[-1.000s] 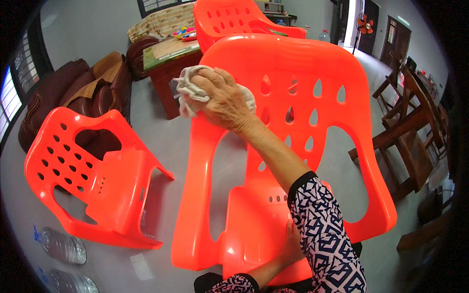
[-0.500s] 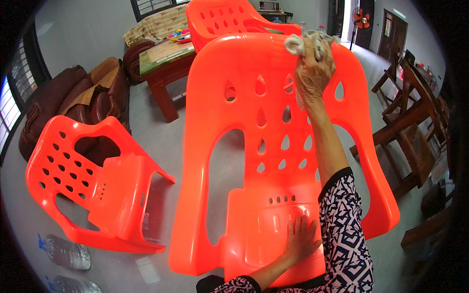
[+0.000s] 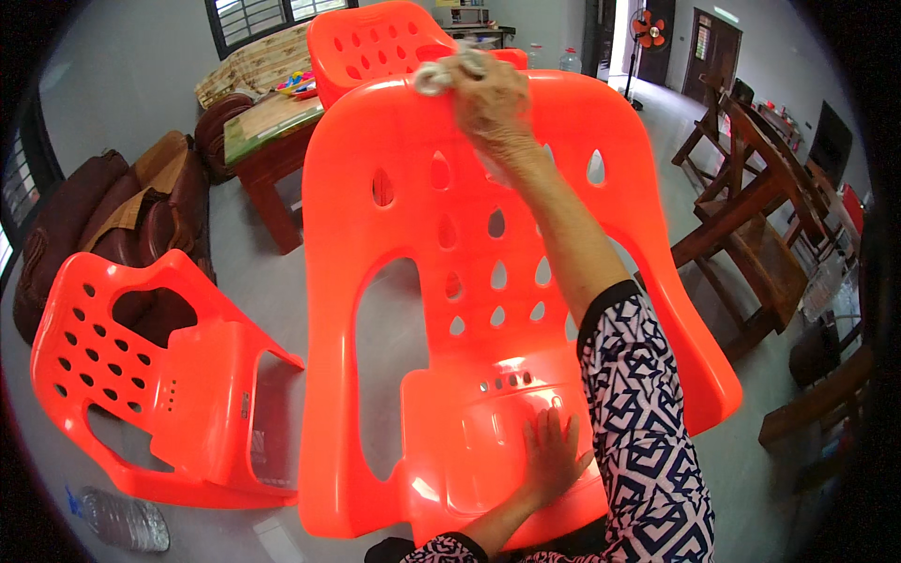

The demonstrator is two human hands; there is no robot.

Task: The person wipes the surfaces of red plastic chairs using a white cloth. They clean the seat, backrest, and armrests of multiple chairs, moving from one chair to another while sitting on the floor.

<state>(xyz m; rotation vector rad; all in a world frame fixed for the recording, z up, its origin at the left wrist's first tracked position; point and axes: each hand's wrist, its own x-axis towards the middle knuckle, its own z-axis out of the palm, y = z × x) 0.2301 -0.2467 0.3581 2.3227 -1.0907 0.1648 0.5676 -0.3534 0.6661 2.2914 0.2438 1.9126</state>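
A bright orange-red plastic armchair (image 3: 601, 113) with teardrop holes in its backrest stands right in front of me. My right hand (image 3: 493, 98) is closed on a crumpled whitish cloth (image 3: 435, 79), pressed over the top edge of the backrest near its middle. Motion smears this hand a little. Lower down, my left hand (image 3: 552, 457) lies flat on the seat, fingers stretched and holding nothing. My right forearm crosses the backrest and hides some of its holes.
A second orange-red chair (image 3: 202, 413) stands at left, another (image 3: 375, 47) behind. Brown sofas (image 3: 70, 239), a wooden table (image 3: 272, 178) and a clear water bottle (image 3: 127, 519) are on the left. Dark wooden furniture (image 3: 741, 244) fills the right; a standing fan (image 3: 648, 33) is far back.
My right hand has slid the cloth leftward along the backrest's top edge, from its right part to near the middle. My left hand stays on the seat. The whole view has shifted slightly.
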